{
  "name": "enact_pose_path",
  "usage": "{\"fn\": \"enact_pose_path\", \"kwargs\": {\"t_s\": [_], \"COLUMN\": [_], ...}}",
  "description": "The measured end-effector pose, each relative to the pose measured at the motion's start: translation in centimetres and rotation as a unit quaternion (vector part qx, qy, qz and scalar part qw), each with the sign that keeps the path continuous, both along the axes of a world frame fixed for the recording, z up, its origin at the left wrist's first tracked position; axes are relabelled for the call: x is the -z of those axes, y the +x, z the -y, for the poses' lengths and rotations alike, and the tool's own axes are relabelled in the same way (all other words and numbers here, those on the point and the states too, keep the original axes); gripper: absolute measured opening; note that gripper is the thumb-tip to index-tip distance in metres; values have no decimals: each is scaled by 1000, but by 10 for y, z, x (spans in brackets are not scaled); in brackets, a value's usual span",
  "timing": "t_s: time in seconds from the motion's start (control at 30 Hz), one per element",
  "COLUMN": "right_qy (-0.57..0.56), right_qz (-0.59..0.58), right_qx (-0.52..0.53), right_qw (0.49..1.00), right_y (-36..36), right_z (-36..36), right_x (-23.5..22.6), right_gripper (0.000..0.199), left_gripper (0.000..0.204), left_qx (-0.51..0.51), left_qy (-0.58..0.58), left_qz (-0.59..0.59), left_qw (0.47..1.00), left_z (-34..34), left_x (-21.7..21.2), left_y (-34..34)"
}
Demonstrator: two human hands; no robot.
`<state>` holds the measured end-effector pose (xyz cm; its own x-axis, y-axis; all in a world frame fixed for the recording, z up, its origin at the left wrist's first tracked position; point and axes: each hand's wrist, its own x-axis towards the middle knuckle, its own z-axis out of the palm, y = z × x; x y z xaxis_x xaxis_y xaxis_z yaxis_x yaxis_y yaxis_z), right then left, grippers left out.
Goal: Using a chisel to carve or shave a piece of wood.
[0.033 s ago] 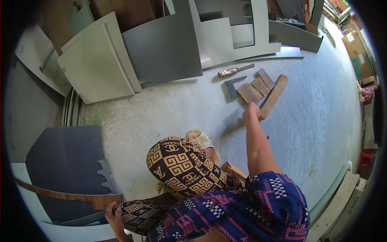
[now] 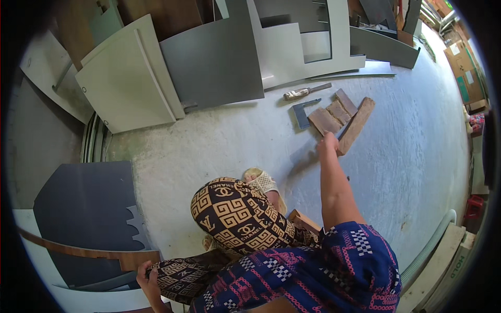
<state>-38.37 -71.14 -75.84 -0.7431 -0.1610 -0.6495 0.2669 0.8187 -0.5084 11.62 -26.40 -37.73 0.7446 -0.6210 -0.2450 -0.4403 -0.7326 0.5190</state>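
My right hand (image 2: 329,142) is reached out over the floor, closed at the near end of a brown notched wooden piece (image 2: 325,121). A long, narrow wooden stick (image 2: 357,125) lies at a slant along that piece's right side, its lower end close to my fingers. Just beyond are a small dark metal try square (image 2: 301,115) and a chisel (image 2: 298,94) with a pale handle. Down at the lower left, my left hand (image 2: 148,279) has its fingers curled in at my patterned trouser knee (image 2: 177,279); what they hold, if anything, is hidden.
Grey and white panels (image 2: 211,62) lean along the far side. A dark panel (image 2: 86,201) and a curved brown strip (image 2: 68,250) are at the left. Another wood piece (image 2: 303,221) lies near my sandalled foot (image 2: 263,182). A ribbed hose (image 2: 430,250) and planks (image 2: 436,274) are at right.
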Motion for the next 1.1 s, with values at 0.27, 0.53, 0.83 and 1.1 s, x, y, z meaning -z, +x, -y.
{"fn": "enact_pose_path", "kwargs": {"t_s": [0.27,0.53,0.83,1.1], "right_qy": [-121,-194,-248,-286], "right_qz": [126,208,307,482], "right_qx": [176,196,81,-37], "right_qw": [969,938,915,828], "right_y": [-3,-20,-32,25], "right_z": [14,26,44,-53], "right_x": [-8,18,-6,-30], "right_gripper": [37,37,16,15], "left_gripper": [30,32,32,32], "left_qx": [-21,-17,1,-12], "left_qy": [-15,13,10,-7], "left_qz": [5,-23,-3,-25], "left_qw": [1000,1000,1000,1000], "left_z": [10,22,22,13], "left_x": [-3,-9,-10,-1], "left_y": [-5,-8,-3,11]}}
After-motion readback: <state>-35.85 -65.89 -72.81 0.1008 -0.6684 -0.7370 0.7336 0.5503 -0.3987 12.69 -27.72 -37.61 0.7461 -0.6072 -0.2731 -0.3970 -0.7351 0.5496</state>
